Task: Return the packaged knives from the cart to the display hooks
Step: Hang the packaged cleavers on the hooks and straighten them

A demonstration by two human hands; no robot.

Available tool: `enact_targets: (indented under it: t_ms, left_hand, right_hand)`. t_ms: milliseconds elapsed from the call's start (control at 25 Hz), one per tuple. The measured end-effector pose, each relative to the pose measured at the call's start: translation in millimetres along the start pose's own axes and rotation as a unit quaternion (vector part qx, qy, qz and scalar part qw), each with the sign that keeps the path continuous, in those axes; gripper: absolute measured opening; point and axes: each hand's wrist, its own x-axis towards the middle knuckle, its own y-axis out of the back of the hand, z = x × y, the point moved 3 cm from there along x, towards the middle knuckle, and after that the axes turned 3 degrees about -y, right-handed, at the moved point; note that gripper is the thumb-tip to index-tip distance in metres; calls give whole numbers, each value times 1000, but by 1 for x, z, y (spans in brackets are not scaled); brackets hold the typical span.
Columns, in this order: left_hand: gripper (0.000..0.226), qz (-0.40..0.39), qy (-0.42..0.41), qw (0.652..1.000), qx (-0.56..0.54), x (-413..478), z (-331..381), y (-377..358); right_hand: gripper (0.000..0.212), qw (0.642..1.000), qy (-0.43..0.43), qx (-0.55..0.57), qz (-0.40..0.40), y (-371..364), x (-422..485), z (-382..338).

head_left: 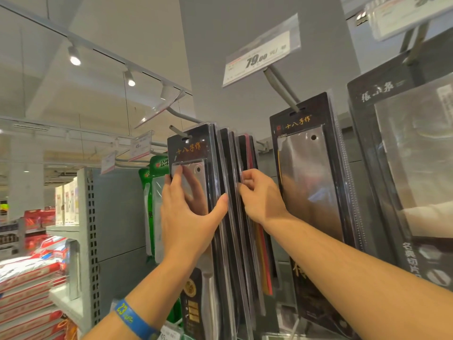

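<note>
Left hand (188,207): fingers spread flat over the clear face of the front knife pack (193,148), fingertips reaching its left edge, thumb hooked on its right edge. It grips the pack across its width. A blue wristband (133,315) printed "23" in yellow sits on that wrist.

Right hand (259,195): fingers curled, pinching the near edges in the row of packs (230,155) hanging directly behind the front one. Which pack it holds I cannot tell.

Front knife pack: black card, gold lettering "十八子作" at the top, steel blade with a round hole under the blister. Its slot is threaded on a grey hook (176,130), whose tip shows to the left of the card. Packs further back show red and yellow edges.

To the right, on a separate hook, hangs a cleaver pack (311,168), also marked "十八子作". The price tag (259,52) above it reads "79.00"; the smaller print is blurred.

Far right: a large dark pack (404,143) headed "張小泉".

Left of the knives: green packs (159,165) marked "公牛". A small tag (139,144) above them reads "45".
</note>
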Motion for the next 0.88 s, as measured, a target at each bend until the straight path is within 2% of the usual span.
enact_targets:
  t_ms: [200, 320, 440, 560, 680, 880]
  left_hand:
    - [111, -2, 2, 1000, 2, -2, 0, 0]
    - [109, 3, -1, 1000, -8, -3, 0, 2]
    - [107, 12, -5, 1000, -25, -4, 2, 2]
    - [109, 5, -3, 1000, -26, -4, 1, 1]
    - [109, 3, -4, 1000, -24, -4, 1, 1]
    - [110, -8, 12, 1000, -9, -4, 0, 3]
  right_hand:
    - [12, 999, 28, 5, -30, 5, -6, 1]
    - [6, 998, 21, 17, 64, 7, -6, 5]
    - [24, 992, -34, 25, 121, 8, 3, 12]
    - [31, 992, -85, 37, 85, 9, 13, 17]
    - [23, 993, -106, 15, 44, 9, 18, 19]
    - [13, 993, -114, 14, 35, 3, 18, 16]
